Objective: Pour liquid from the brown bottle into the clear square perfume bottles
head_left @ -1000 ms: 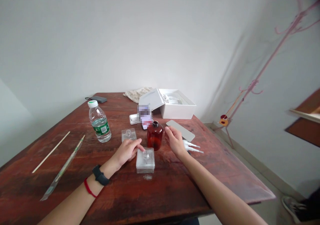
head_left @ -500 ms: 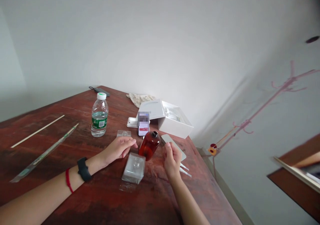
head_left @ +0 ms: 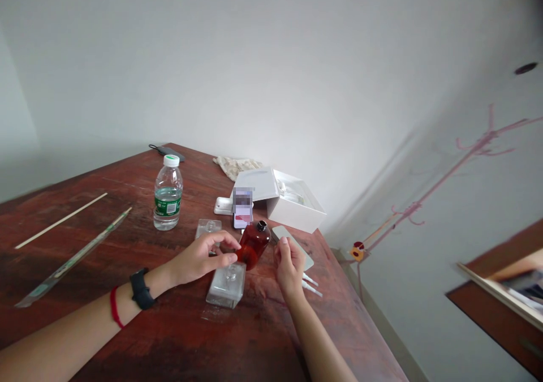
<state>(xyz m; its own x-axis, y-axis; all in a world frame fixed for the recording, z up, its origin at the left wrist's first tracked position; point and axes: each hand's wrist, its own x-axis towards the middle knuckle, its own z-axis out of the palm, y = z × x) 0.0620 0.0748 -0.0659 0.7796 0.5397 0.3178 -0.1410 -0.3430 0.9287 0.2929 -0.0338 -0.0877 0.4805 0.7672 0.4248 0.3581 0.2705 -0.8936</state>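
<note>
Along the lower left of the frame, the left forearm, with a black watch [head_left: 142, 288] and a red string bracelet [head_left: 115, 307], crosses the dark red wooden table [head_left: 178, 342]. The left hand [head_left: 197, 259] is half open, its fingers stretched over a square clear glass bottle [head_left: 226, 286] toward an amber bottle [head_left: 253, 245]. The fingertips [head_left: 231, 241] are touching the amber bottle or just beside it; no firm hold shows. The right hand [head_left: 289, 269] stands just to the bottle's right, its fingers loosely curled. Nothing shows in it, but they partly hide the palm, so its grip cannot be told. Beside it lie a pale grey flat panel [head_left: 292, 248] and white plastic nozzles [head_left: 309, 284].

Farther up, a second square glass bottle [head_left: 207, 229] sits near a clear water bottle [head_left: 168, 195], with a white box [head_left: 297, 201] beyond.

The amber bottle stands in a tight gap between glass pieces, so a careless reach could tip it against them, risking a chip or a spill from its dark neck.
</note>
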